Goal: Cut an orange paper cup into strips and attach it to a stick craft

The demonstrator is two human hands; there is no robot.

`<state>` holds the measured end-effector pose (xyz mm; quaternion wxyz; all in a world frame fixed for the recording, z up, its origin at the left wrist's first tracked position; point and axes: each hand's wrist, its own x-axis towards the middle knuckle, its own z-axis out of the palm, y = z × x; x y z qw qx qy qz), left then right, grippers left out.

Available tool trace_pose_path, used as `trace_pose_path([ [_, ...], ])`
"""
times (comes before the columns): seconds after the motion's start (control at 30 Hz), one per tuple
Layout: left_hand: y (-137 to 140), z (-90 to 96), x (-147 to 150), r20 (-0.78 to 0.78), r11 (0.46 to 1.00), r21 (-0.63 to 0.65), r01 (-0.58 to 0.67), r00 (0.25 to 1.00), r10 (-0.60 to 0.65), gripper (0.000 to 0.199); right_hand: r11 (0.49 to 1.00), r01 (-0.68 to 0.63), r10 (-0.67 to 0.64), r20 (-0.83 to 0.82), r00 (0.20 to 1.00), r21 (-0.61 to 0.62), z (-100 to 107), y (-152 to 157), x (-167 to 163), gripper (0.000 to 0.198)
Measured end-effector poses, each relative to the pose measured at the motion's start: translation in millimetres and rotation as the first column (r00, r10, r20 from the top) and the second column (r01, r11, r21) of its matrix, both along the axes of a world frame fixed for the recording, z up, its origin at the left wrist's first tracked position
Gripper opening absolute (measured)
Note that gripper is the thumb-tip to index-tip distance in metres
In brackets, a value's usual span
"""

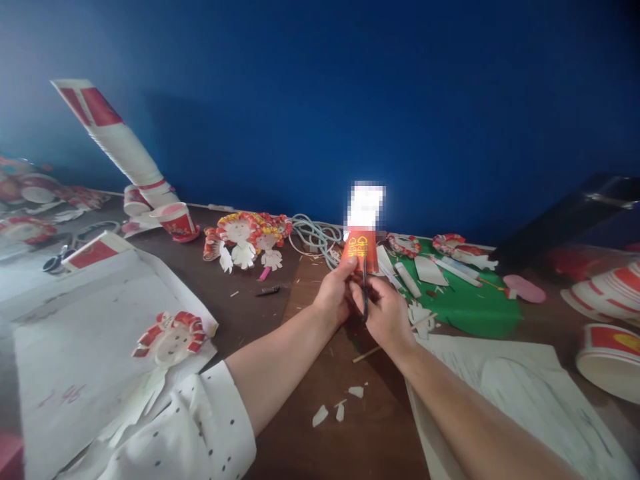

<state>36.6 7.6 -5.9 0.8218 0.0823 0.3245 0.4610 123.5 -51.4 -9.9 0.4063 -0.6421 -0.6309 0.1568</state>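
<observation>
Over the middle of the table my left hand (334,295) grips a red paper cup piece (358,250) printed with yellow characters. The upper part of that piece is covered by a bright pixelated patch. Close against it, my right hand (387,313) has its fingers closed around a pair of scissors (365,293), seen nearly edge-on as a dark upright shape. Its blades reach the red paper; whether they are apart is hard to see. Small white paper scraps (320,416) lie on the table below my hands.
Paper-cup dolls (243,240) with red curled hair stand at the back, beside coiled cables (315,233). Right of my hands, a green sheet (480,310) holds markers (407,280) and cut paper. Paper cups (613,360) lie far right. Left are large white sheets (90,353) and a tall cup stack (125,150).
</observation>
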Motion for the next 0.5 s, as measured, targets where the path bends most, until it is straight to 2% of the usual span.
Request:
trace_pose_path([
  [0.3, -0.7, -1.0, 0.9, 0.031, 0.999, 0.033, 0.007, 0.999, -0.008, 0.027, 0.999, 0.0, 0.0, 0.016, 1.0, 0.045, -1.1, 1.3, -2.7, 0.021],
  [0.5, -2.5, 1.4, 1.4, 0.061, 0.999, 0.044, 0.019, 0.998, -0.022, 0.016, 1.0, 0.015, -0.015, -0.108, 0.994, 0.001, 7.5, 5.3, -1.0, 0.028],
])
